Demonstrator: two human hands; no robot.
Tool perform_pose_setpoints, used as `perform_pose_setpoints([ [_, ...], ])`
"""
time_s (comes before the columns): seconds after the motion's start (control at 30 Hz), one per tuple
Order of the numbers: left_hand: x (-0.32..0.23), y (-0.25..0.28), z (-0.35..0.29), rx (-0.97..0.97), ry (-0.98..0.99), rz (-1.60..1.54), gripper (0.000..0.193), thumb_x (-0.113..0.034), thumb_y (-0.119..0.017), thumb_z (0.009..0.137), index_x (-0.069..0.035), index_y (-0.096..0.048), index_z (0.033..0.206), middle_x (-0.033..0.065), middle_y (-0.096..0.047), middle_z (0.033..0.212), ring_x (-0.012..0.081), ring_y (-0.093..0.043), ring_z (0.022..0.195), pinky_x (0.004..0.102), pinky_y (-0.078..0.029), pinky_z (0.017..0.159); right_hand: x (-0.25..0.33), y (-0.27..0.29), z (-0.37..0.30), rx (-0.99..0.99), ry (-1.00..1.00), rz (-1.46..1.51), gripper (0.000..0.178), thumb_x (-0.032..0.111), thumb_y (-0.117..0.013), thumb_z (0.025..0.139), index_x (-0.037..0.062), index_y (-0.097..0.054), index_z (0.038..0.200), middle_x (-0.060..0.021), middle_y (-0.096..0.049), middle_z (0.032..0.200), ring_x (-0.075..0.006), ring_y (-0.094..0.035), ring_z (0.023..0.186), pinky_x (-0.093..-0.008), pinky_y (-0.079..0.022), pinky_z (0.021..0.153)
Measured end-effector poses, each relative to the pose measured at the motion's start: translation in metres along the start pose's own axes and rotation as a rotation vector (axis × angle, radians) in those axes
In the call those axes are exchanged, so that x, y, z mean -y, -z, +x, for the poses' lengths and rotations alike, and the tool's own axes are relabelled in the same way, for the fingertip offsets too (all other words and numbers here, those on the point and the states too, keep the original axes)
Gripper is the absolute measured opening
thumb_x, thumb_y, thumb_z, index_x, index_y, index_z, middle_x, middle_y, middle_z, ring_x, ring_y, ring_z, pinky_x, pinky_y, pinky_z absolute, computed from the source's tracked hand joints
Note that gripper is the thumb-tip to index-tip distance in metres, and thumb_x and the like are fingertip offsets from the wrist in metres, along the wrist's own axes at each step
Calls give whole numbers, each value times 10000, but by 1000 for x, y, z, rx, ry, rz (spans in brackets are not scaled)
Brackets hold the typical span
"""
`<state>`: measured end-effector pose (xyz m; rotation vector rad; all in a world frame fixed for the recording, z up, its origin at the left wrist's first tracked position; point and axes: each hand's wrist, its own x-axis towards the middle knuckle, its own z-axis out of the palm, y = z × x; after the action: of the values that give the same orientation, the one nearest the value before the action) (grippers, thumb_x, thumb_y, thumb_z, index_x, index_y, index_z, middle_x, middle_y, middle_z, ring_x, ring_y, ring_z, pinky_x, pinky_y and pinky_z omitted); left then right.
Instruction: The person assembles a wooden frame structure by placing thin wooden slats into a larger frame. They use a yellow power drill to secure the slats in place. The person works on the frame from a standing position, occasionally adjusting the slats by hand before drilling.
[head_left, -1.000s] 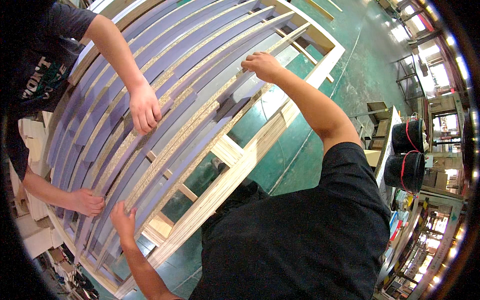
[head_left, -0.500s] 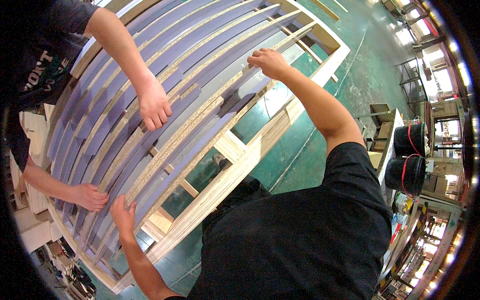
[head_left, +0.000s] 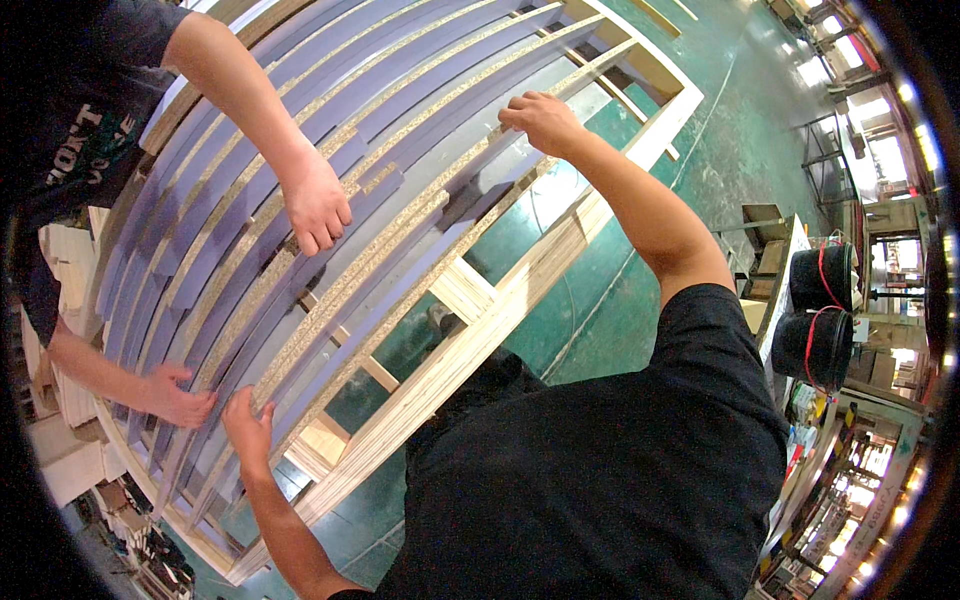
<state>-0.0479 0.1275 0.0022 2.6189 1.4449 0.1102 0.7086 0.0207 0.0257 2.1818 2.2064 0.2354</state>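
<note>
Long chipboard strips (head_left: pixel 375 252) with purple-grey faces stand on edge, side by side, in a pale wooden frame (head_left: pixel 440 375). At the far right, my right hand (head_left: pixel 545 122) has its fingers curled over the end part of one strip. Near the front left, my left hand (head_left: pixel 250 432) straddles a strip's end, thumb on one side and fingers on the other. Whether both hands are on the same strip I cannot tell. Across the frame, a co-worker's one hand (head_left: pixel 318 208) is bent over a strip; the other hand (head_left: pixel 182 398) is close to my left hand, fingers spread.
Green floor (head_left: pixel 700 130) shows through the frame's gaps and beyond it. To the right, two black buckets (head_left: pixel 812 350) with red cords stand by a bench. Wood pieces (head_left: pixel 65 270) are stacked at the left, behind the co-worker.
The co-worker's upper hand has shifted slightly right and up. Their lower hand has loosened, its fingers now spread. My hands have stayed almost in place.
</note>
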Motion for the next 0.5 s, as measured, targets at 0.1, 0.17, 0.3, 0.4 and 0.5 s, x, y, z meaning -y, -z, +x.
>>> perform_pose_setpoints([
  [0.1, -1, 1, 0, 1, 6, 2, 535, -148, -873, 743, -46, -658, 1222, 177, -681, 1205, 407, -605, 1142, 479, -434, 1002, 2, 3, -1, 21, -8, 11, 260, 130, -647, 937, 217, -644, 1182, -27, -643, 1107, -264, -625, 1123, -442, -515, 948],
  [0.17, 0, 1, 1, 3, 1, 11, 537, -144, -872, 745, -46, -657, 1227, 180, -680, 1204, 404, -605, 1143, 480, -433, 1004, 2, 3, -1, 34, -15, 3, 252, 138, -642, 943, 214, -641, 1183, -29, -642, 1103, -262, -625, 1120, -442, -514, 949],
  [0.3, -3, 3, -1, -21, -16, 29, 534, -150, -864, 757, -45, -655, 1237, 185, -678, 1197, 401, -605, 1145, 482, -432, 1006, 3, 4, 0, 49, -21, 18, 248, 144, -616, 954, 202, -645, 1193, -38, -649, 1123, -268, -624, 1141, -445, -510, 967],
  [0.4, -9, 6, 1, 30, 13, 4, 528, -171, -854, 776, -44, -651, 1247, 186, -678, 1202, 401, -606, 1144, 489, -432, 1008, 2, -4, 3, -30, -30, 44, 256, 138, -581, 963, 181, -661, 1202, -62, -663, 1165, -300, -625, 1171, -458, -509, 989],
  [0.5, -15, 12, 0, 23, 1, -14, 505, -199, -838, 802, -42, -649, 1243, 185, -679, 1187, 404, -611, 1127, 502, -439, 997, -3, -7, 10, 91, -56, 17, 270, 120, -573, 965, 157, -657, 1219, -95, -676, 1193, -340, -632, 1183, -482, -508, 1017],
])
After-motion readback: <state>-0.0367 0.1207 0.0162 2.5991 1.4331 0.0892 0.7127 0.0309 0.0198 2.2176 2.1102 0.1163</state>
